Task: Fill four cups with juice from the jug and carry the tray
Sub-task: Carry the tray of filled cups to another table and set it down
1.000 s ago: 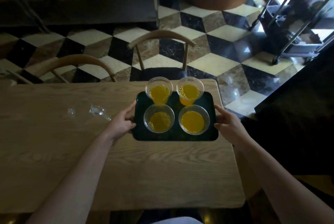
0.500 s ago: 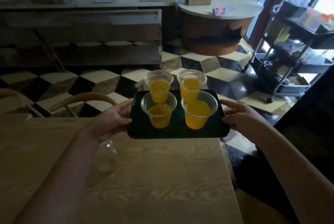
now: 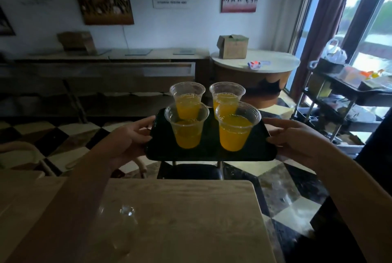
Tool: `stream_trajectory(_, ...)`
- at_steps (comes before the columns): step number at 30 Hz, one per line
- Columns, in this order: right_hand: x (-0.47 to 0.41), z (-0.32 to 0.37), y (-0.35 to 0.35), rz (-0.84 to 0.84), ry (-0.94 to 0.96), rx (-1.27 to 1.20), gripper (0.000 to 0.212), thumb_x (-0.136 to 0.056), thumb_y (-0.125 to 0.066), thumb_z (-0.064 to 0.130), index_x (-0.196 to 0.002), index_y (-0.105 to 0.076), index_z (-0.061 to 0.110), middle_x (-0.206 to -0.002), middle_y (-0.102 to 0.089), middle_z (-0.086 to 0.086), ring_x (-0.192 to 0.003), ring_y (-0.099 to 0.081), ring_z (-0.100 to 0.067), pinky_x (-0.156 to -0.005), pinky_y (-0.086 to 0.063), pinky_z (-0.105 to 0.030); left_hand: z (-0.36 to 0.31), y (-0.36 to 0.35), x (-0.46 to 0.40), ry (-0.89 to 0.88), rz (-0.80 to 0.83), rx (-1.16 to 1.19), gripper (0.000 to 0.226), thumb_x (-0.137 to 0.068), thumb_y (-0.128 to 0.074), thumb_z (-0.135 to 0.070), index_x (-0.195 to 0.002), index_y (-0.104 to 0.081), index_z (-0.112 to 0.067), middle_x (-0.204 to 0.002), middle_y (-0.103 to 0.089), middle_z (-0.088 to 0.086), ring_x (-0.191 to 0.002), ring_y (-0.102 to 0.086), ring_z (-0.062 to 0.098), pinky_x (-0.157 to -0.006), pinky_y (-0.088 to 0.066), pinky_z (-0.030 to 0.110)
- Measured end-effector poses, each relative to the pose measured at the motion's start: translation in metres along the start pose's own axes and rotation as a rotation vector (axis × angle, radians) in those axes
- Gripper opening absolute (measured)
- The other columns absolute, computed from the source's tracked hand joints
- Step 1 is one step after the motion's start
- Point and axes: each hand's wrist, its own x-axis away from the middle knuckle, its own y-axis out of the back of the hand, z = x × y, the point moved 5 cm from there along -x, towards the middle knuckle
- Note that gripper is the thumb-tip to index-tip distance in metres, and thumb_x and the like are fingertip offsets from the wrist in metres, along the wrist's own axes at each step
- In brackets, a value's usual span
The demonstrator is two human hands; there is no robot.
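A dark green tray [image 3: 263, 152] hangs in the air beyond the wooden table's far edge, level, with several clear plastic cups of orange juice on it. The near left cup [image 3: 186, 127] and near right cup [image 3: 236, 130] stand in front of the far left cup [image 3: 187, 96] and far right cup [image 3: 227, 95]. My left hand [image 3: 129, 139] grips the tray's left edge. My right hand [image 3: 297, 137] grips its right edge. A clear glass jug [image 3: 125, 224] lies empty on the table, near my left forearm.
The wooden table [image 3: 191, 220] fills the foreground. A dark chair seat [image 3: 191, 170] stands just past it, under the tray. Farther off are a long low bench [image 3: 106, 71], a round table [image 3: 254, 65] with a cardboard box, and a metal cart [image 3: 343, 97] at right.
Both hands have lifted the tray off the table and raised it forward and up. My view has tilted up from the tabletop toward the room.
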Motion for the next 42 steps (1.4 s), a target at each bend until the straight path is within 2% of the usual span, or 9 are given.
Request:
stream_trajectory(4, -0.001, 0.035, -0.002, 0.012, 0.034, -0.007, 0.053, -0.091, -0.043, -0.019, -0.117, -0.071, 0.017, -0.111, -0.076, -0.013, -0.104, -0.073, -0.031, -0.081, -0.063, -0.041, -0.044, -0.006, 0.0, -0.097, 0.205, 0.009, 0.056, -0.085, -0.055, -0.002, -0.135, -0.064, -0.027, -0.135, -0.065, 0.013, -0.123, -0.063, 0.034, -0.091, -0.057, 0.046)
stream_trajectory(7, 0.0, 0.06, -0.005, 0.026, 0.072, 0.04, 0.05, -0.092, -0.046, -0.017, -0.121, -0.07, 0.017, -0.114, -0.076, -0.013, -0.109, -0.071, -0.031, -0.098, -0.054, -0.046, -0.072, -0.004, -0.001, -0.147, 0.184, 0.03, 0.056, -0.074, -0.069, -0.004, -0.126, -0.071, -0.024, -0.134, -0.066, 0.013, -0.116, -0.067, 0.031, -0.083, -0.06, 0.037)
stream_trajectory(9, 0.001, 0.076, -0.008, 0.023, 0.1, 0.023, 0.049, -0.092, -0.045, -0.018, -0.12, -0.068, 0.014, -0.111, -0.077, -0.012, -0.103, -0.074, -0.029, -0.096, -0.055, -0.044, -0.086, 0.008, -0.004, -0.167, 0.078, 0.038, 0.06, -0.069, -0.071, -0.002, -0.125, -0.072, -0.021, -0.136, -0.063, 0.018, -0.115, -0.067, 0.035, -0.08, -0.06, 0.041)
stream_trajectory(17, 0.004, 0.117, -0.022, 0.056, 0.126, -0.051, 0.05, -0.09, -0.046, -0.019, -0.13, -0.062, 0.008, -0.12, -0.073, -0.015, -0.114, -0.068, -0.033, -0.095, -0.056, -0.046, -0.13, 0.013, -0.006, -0.183, 0.312, -0.035, 0.054, -0.088, -0.063, -0.004, -0.139, -0.06, -0.023, -0.139, -0.063, 0.005, -0.127, -0.059, 0.029, -0.095, -0.055, 0.042)
stream_trajectory(23, 0.004, 0.131, -0.031, 0.082, 0.161, -0.075, 0.052, -0.09, -0.045, -0.02, -0.128, -0.063, 0.01, -0.127, -0.07, -0.014, -0.115, -0.068, -0.031, -0.092, -0.057, -0.045, -0.139, 0.016, -0.007, -0.151, 0.329, 0.064, 0.058, -0.103, -0.019, 0.009, -0.154, -0.035, -0.011, -0.155, -0.042, 0.016, -0.141, -0.04, 0.037, -0.109, -0.042, 0.052)
stream_trajectory(27, 0.0, 0.13, -0.037, 0.084, 0.146, -0.07, 0.056, -0.092, -0.043, -0.019, -0.137, -0.058, 0.013, -0.132, -0.066, -0.014, -0.122, -0.063, -0.035, -0.102, -0.052, -0.05, -0.146, -0.001, 0.006, -0.159, 0.564, 0.28, 0.067, -0.094, 0.022, 0.006, -0.158, 0.002, -0.001, -0.163, -0.007, 0.03, -0.15, -0.002, 0.046, -0.118, -0.003, 0.058)
stream_trajectory(29, -0.002, 0.129, -0.039, 0.065, 0.138, -0.051, 0.056, -0.093, -0.043, -0.019, -0.138, -0.057, 0.012, -0.134, -0.064, -0.017, -0.123, -0.062, -0.036, -0.11, -0.045, -0.053, -0.145, 0.006, 0.001, -0.141, 0.503, 0.241, 0.063, -0.099, 0.007, 0.008, -0.159, -0.01, -0.004, -0.162, -0.018, 0.027, -0.15, -0.014, 0.045, -0.118, -0.015, 0.057)
stream_trajectory(33, -0.007, 0.128, -0.043, 0.052, 0.13, -0.065, 0.053, -0.093, -0.043, -0.019, -0.136, -0.058, 0.008, -0.132, -0.065, -0.018, -0.121, -0.062, -0.037, -0.108, -0.045, -0.052, -0.142, 0.031, -0.003, -0.197, 0.317, 0.06, 0.053, -0.092, -0.054, 0.002, -0.142, -0.057, -0.017, -0.143, -0.058, 0.012, -0.129, -0.056, 0.033, -0.096, -0.054, 0.043)
stream_trajectory(42, -0.005, 0.13, -0.056, 0.061, 0.128, -0.116, 0.05, -0.094, -0.042, -0.019, -0.133, -0.059, 0.008, -0.129, -0.065, -0.018, -0.116, -0.064, -0.036, -0.087, -0.06, -0.044, -0.145, 0.029, 0.012, -0.192, 0.12, 0.025, 0.056, -0.08, -0.059, 0.001, -0.132, -0.066, -0.018, -0.136, -0.064, 0.014, -0.121, -0.064, 0.034, -0.086, -0.059, 0.042)
